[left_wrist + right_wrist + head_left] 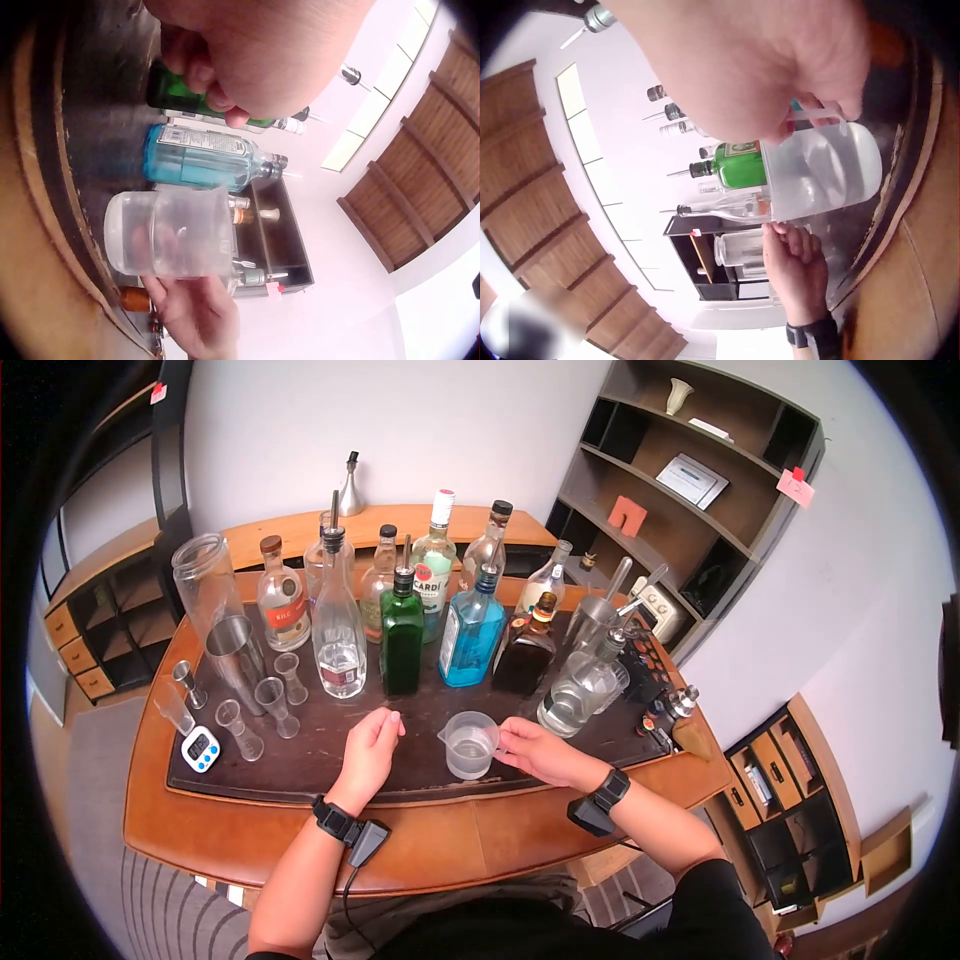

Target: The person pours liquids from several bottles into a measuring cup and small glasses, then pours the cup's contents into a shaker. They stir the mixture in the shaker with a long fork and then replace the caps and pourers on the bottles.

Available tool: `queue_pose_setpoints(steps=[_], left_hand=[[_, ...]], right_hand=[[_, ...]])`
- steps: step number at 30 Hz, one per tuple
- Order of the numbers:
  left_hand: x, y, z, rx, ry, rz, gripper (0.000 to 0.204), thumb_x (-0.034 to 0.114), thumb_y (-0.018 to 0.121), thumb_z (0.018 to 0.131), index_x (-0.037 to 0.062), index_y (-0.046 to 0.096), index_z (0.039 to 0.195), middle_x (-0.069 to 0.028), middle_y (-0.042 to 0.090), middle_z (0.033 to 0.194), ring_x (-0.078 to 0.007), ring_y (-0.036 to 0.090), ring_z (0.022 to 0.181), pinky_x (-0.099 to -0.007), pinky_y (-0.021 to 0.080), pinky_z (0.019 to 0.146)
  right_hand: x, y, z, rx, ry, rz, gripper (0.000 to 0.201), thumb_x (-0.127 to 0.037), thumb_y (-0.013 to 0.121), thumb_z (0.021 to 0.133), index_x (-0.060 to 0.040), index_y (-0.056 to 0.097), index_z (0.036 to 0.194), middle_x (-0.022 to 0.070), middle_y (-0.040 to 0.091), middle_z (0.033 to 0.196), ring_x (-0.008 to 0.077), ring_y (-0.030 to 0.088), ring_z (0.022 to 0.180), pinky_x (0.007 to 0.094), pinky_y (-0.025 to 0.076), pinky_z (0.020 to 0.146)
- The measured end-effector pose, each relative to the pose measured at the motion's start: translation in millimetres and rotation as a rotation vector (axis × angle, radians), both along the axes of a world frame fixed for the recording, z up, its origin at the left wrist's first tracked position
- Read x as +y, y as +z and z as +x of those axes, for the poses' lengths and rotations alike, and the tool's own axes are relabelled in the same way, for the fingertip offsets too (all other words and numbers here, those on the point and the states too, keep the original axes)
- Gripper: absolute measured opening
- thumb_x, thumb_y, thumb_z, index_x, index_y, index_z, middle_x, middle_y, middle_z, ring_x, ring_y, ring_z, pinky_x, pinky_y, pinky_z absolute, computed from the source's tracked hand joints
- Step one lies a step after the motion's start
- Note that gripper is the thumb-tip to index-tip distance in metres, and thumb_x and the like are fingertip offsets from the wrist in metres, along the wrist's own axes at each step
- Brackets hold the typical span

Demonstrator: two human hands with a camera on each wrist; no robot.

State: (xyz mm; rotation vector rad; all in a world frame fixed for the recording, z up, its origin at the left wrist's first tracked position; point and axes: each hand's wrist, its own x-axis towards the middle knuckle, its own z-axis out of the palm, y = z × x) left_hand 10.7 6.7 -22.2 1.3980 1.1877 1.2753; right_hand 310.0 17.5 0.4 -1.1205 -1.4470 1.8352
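A translucent plastic measuring jug [470, 750] with a spout stands upright near the front of the dark tabletop. My right hand [542, 752] grips its handle, at the jug's right side; the right wrist view shows fingers [821, 112] around the handle. My left hand [368, 755] is to the left of the jug, fingers loosely curled, holding nothing. Behind the hands stand a green bottle [403, 640] with a pourer and a blue bottle [472, 640]. A dark brown bottle [524, 655] is behind the right hand.
More bottles, including a tall clear one [340, 640], line the back. Several small glass jiggers [277, 705], a metal shaker tin [235, 650] and a white timer [201, 749] stand left. A glass pitcher [575, 700] sits to the right, near small bottles [680, 705]. The table's leather edge [420, 848] runs in front.
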Motion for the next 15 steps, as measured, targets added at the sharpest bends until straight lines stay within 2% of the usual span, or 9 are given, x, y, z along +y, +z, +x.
queue_pose_setpoints(steps=[1, 2, 4, 5, 8, 11, 12, 14, 15], left_hand=[[0.6, -0.8, 0.1, 0.001, -0.003, 0.004, 0.033, 0.024, 0.053, 0.106, 0.0044, 0.057, 0.080, 0.0034, 0.043, 0.064, -0.0060, 0.039, 0.061, -0.0265, 0.034, 0.054], [1.9, -3.0, -0.4, -0.002, -0.001, 0.005, 0.033, 0.024, 0.053, 0.106, 0.0044, 0.057, 0.080, 0.0034, 0.043, 0.064, -0.0060, 0.039, 0.061, -0.0265, 0.034, 0.054], [3.1, -6.1, -1.8, -0.004, -0.003, 0.011, 0.033, 0.024, 0.053, 0.106, 0.0044, 0.057, 0.080, 0.0034, 0.043, 0.064, -0.0060, 0.039, 0.061, -0.0265, 0.034, 0.054], [3.3, -7.2, -2.4, -0.013, -0.002, 0.013, 0.033, 0.024, 0.053, 0.106, 0.0044, 0.057, 0.080, 0.0034, 0.043, 0.064, -0.0061, 0.039, 0.061, -0.0266, 0.034, 0.054], [0.4, 0.0, -1.5, 0.009, 0.005, 0.014, 0.033, 0.024, 0.053, 0.106, 0.0042, 0.057, 0.080, 0.0031, 0.044, 0.064, -0.0064, 0.040, 0.061, -0.0267, 0.034, 0.055], [-0.4, 0.6, -0.5, 0.036, 0.006, 0.029, 0.033, 0.024, 0.052, 0.106, 0.0040, 0.056, 0.080, 0.0026, 0.044, 0.066, -0.0066, 0.041, 0.062, -0.0266, 0.035, 0.056], [0.1, -0.2, -0.2, 0.031, 0.002, 0.045, 0.033, 0.024, 0.052, 0.106, 0.0039, 0.056, 0.080, 0.0023, 0.045, 0.067, -0.0067, 0.041, 0.063, -0.0266, 0.036, 0.057], [0.0, 0.6, -0.1, 0.024, -0.007, 0.036, 0.033, 0.023, 0.052, 0.106, 0.0038, 0.056, 0.080, 0.0021, 0.045, 0.068, -0.0067, 0.041, 0.064, -0.0265, 0.036, 0.057], [-0.3, 0.6, -0.4, 0.017, -0.014, 0.027, 0.033, 0.023, 0.052, 0.106, 0.0036, 0.056, 0.080, 0.0019, 0.046, 0.068, -0.0068, 0.042, 0.064, -0.0264, 0.037, 0.058]], right_hand=[[-1.1, 1.2, -0.7, 0.203, -0.048, -0.052, 0.014, -0.019, 0.047, 0.109, -0.0092, 0.056, 0.105, 0.0030, 0.060, 0.117, 0.0130, 0.055, 0.116, 0.0341, 0.041, 0.110], [-1.8, 5.3, 0.2, 0.205, -0.051, -0.047, 0.014, -0.019, 0.047, 0.109, -0.0092, 0.056, 0.105, 0.0030, 0.060, 0.117, 0.0130, 0.055, 0.116, 0.0341, 0.041, 0.110], [-5.4, 21.5, 2.6, 0.280, -0.048, -0.062, 0.013, -0.016, 0.046, 0.109, -0.0100, 0.056, 0.105, 0.0091, 0.058, 0.131, 0.0179, 0.054, 0.125, 0.0400, 0.038, 0.115], [-6.6, 32.8, 4.4, 0.280, -0.051, -0.057, 0.013, -0.016, 0.046, 0.109, -0.0100, 0.056, 0.105, 0.0091, 0.058, 0.131, 0.0179, 0.054, 0.125, 0.0400, 0.038, 0.115], [-7.6, 85.7, 13.5, 0.389, -0.041, 0.034, 0.016, -0.017, 0.047, 0.108, -0.0078, 0.059, 0.104, 0.0180, 0.055, 0.143, 0.0245, 0.052, 0.133, 0.0413, 0.042, 0.112], [-9.0, 163.1, 18.2, 0.329, -0.195, 0.211, 0.023, -0.023, 0.051, 0.107, -0.0027, 0.060, 0.112, 0.0209, 0.061, 0.135, 0.0284, 0.063, 0.120, 0.0414, 0.053, 0.103], [-5.5, 186.3, 21.4, 0.348, -0.254, 0.234, 0.017, -0.017, 0.049, 0.107, -0.0028, 0.058, 0.112, 0.0167, 0.065, 0.125, 0.0251, 0.066, 0.111, 0.0405, 0.056, 0.099], [3.9, 226.2, 38.7, 0.318, -0.234, 0.346, 0.025, -0.018, 0.049, 0.107, 0.0007, 0.057, 0.121, 0.0189, 0.066, 0.124, 0.0257, 0.068, 0.109, 0.0393, 0.058, 0.095], [10.3, 242.5, 45.0, 0.327, -0.301, 0.356, 0.028, -0.017, 0.046, 0.108, 0.0031, 0.055, 0.125, 0.0207, 0.065, 0.125, 0.0278, 0.068, 0.108, 0.0406, 0.058, 0.096]])
